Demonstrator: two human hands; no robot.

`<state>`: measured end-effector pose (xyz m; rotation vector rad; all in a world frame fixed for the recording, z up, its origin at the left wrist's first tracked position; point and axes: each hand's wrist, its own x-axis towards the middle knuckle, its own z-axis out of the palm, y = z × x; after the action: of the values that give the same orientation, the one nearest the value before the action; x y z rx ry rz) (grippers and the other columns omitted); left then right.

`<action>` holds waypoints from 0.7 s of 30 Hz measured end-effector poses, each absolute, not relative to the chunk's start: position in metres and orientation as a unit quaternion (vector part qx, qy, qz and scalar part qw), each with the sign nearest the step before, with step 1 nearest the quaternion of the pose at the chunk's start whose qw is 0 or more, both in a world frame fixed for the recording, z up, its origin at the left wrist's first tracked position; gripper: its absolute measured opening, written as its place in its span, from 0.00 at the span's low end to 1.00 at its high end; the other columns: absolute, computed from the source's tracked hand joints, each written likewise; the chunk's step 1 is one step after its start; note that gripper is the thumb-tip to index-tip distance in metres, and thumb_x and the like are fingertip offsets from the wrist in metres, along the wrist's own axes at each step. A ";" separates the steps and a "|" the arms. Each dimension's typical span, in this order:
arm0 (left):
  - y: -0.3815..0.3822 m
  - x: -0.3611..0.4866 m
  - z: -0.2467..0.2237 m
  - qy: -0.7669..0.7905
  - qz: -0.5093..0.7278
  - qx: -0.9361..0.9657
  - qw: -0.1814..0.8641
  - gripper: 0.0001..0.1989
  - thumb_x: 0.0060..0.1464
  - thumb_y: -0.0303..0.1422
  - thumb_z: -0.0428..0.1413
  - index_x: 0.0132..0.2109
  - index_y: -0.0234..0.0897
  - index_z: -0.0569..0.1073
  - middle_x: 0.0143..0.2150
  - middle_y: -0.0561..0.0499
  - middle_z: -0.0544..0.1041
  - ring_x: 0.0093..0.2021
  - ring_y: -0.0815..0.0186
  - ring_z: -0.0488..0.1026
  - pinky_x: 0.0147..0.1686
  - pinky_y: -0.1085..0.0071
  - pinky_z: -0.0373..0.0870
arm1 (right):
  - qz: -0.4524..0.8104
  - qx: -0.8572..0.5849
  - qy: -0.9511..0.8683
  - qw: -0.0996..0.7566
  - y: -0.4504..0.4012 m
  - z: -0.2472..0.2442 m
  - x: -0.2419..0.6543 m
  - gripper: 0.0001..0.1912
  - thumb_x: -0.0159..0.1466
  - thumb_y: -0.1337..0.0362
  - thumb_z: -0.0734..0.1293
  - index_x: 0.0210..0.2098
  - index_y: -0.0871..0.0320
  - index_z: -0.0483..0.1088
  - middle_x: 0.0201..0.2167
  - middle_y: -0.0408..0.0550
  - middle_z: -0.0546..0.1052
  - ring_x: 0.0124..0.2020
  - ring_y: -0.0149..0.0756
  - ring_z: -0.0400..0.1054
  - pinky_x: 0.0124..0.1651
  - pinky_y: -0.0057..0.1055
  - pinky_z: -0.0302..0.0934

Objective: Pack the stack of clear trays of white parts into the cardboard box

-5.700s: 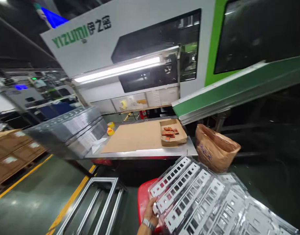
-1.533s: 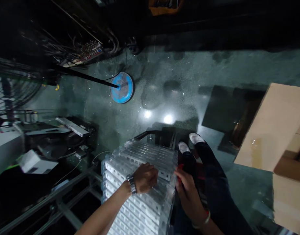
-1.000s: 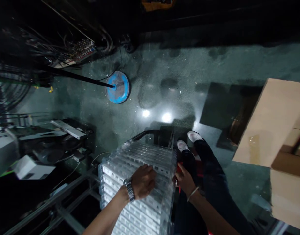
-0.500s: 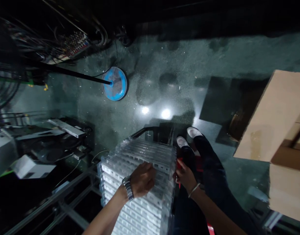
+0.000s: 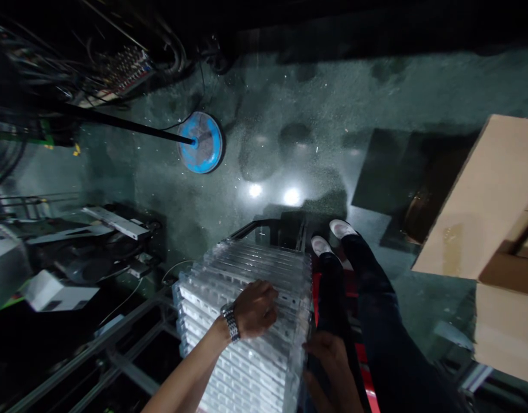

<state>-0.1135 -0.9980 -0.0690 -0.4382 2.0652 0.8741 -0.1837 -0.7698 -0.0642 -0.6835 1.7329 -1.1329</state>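
The tray stack is seen beside the legs. The left hand is curled over it, any grip hidden; the right hand, fingers parted, is held by its edge.

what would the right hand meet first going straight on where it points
The right hand would likely meet the side of the tray stack, though depth is unclear and they may already touch.
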 end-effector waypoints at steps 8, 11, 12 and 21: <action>-0.998 -0.115 -0.069 0.814 0.363 -0.189 0.413 0.15 0.58 0.32 0.42 0.43 0.35 0.72 0.42 0.45 0.73 0.42 0.59 0.67 0.44 0.59 0.64 | -0.450 -0.190 0.704 0.515 -0.769 -0.069 -0.177 0.11 0.66 0.61 0.60 0.48 0.48 0.62 0.54 0.47 0.63 0.53 0.37 0.61 0.53 0.34 0.62; -1.000 -0.114 -0.068 0.808 0.384 -0.193 0.404 0.16 0.59 0.32 0.41 0.43 0.35 0.72 0.41 0.46 0.73 0.42 0.61 0.67 0.44 0.60 0.64 | -0.471 -0.050 0.664 0.579 -0.774 -0.074 -0.175 0.13 0.66 0.55 0.59 0.47 0.53 0.62 0.40 0.49 0.70 0.41 0.35 0.68 0.43 0.29 0.66; -1.000 -0.114 -0.067 0.806 0.388 -0.193 0.403 0.16 0.59 0.32 0.41 0.44 0.36 0.72 0.41 0.46 0.74 0.42 0.61 0.67 0.44 0.61 0.64 | -0.476 0.004 0.653 0.589 -0.778 -0.076 -0.176 0.17 0.65 0.51 0.58 0.47 0.56 0.62 0.35 0.49 0.71 0.36 0.35 0.68 0.38 0.29 0.67; -1.001 -0.117 -0.063 0.797 0.385 -0.231 0.405 0.17 0.59 0.33 0.42 0.48 0.35 0.72 0.47 0.45 0.72 0.47 0.60 0.66 0.50 0.60 0.64 | -0.417 0.102 0.627 0.650 -0.795 -0.093 -0.190 0.33 0.54 0.41 0.62 0.43 0.64 0.73 0.34 0.56 0.75 0.33 0.41 0.69 0.39 0.37 0.66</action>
<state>-0.1172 -1.0011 -0.0628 -0.5840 2.0108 0.9713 -0.1896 -0.7954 -0.0928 0.2326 1.4257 -0.9477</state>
